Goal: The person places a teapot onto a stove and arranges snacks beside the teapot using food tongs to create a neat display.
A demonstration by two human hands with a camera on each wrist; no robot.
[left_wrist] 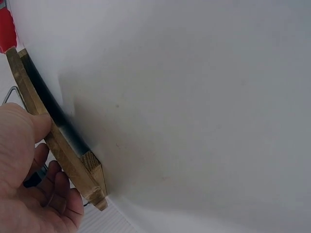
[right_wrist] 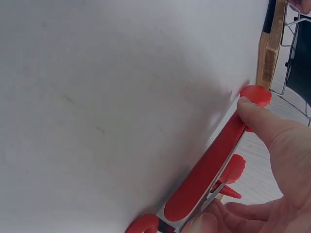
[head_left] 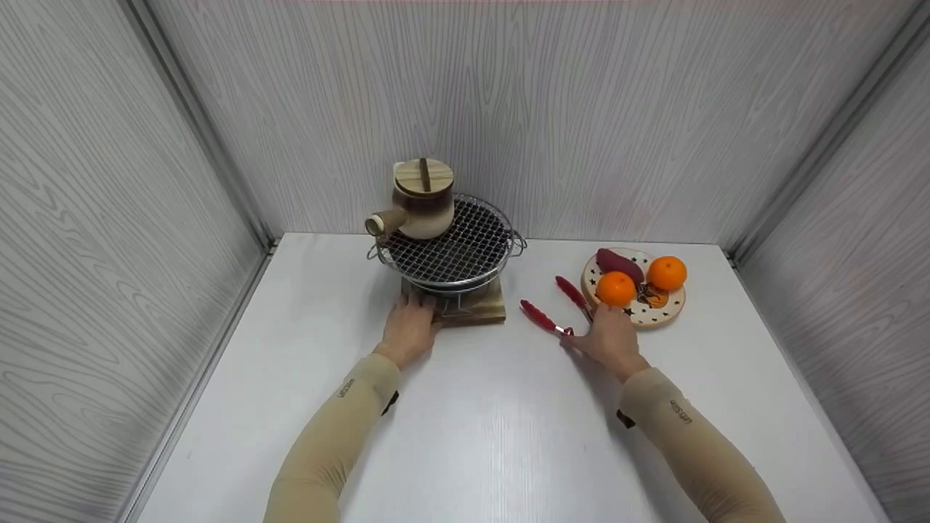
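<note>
My left hand [head_left: 409, 330] holds the front left corner of the wooden base [head_left: 472, 317] under a round wire-mesh grill [head_left: 472, 250]. In the left wrist view, the thumb [left_wrist: 41, 125] lies against the board's edge, with the other fingers curled beside it. My right hand [head_left: 609, 340] grips red-and-metal tongs [head_left: 539, 317], which lie spread apart on the table. The right wrist view shows the thumb [right_wrist: 257, 116] on one red arm of the tongs [right_wrist: 206, 170] and the fingers by the other arm.
A brown-and-cream pot [head_left: 429, 211] with a wooden lid and side handle stands on the grill's left part. Right of the tongs, a star-patterned plate [head_left: 665, 314] bears two oranges [head_left: 667, 273] and a purple sweet potato [head_left: 620, 265]. Wood-grain panels [head_left: 581, 123] enclose the white table [head_left: 465, 436].
</note>
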